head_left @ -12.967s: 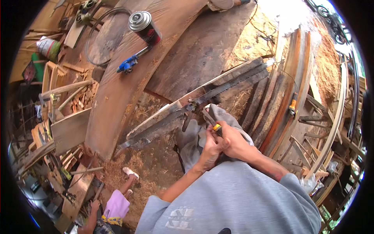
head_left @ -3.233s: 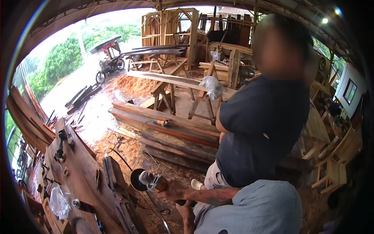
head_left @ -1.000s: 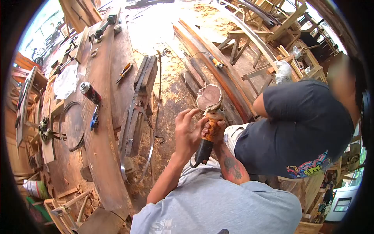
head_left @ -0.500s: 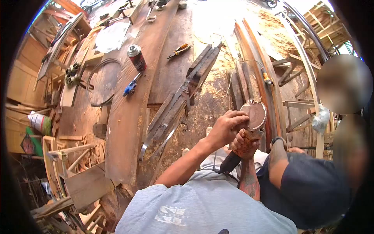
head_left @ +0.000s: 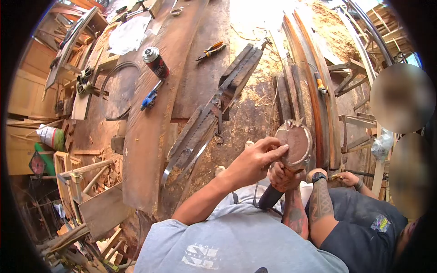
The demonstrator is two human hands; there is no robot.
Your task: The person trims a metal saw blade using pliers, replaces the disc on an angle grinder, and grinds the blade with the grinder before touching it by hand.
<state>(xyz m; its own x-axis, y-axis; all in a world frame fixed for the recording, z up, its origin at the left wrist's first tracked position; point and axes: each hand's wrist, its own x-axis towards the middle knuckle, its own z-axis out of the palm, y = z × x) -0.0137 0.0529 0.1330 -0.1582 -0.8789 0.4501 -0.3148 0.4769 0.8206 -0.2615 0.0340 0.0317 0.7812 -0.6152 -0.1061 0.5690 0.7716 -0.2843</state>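
My right hand (head_left: 284,175) is wrapped around the head of an angle grinder (head_left: 270,196), its black body pointing down toward my lap. A round sanding disc (head_left: 291,142) with a frayed, pale edge faces up on it. The fingers of my left hand (head_left: 259,159) are bent, their tips pressed at the disc's left edge; the thumb is partly hidden. Ahead, a toothed saw blade (head_left: 200,123) runs along a wooden holder (head_left: 191,132), its shiny end bent out at the near side.
On the left plank (head_left: 148,159) lie a spray-type canister (head_left: 155,63) and a blue torch head (head_left: 149,100). Pliers (head_left: 210,51) lie beyond. A wire coil (head_left: 104,98) is further left. Long timbers (head_left: 314,118) and a yellow-handled tool (head_left: 320,84) lie right. A co-worker's dark shirt (head_left: 359,227) is close beside me.
The disc now faces me more fully, and my left fingertips lie lower on its edge. The co-worker has shifted, with both forearms now showing. My view has moved slightly.
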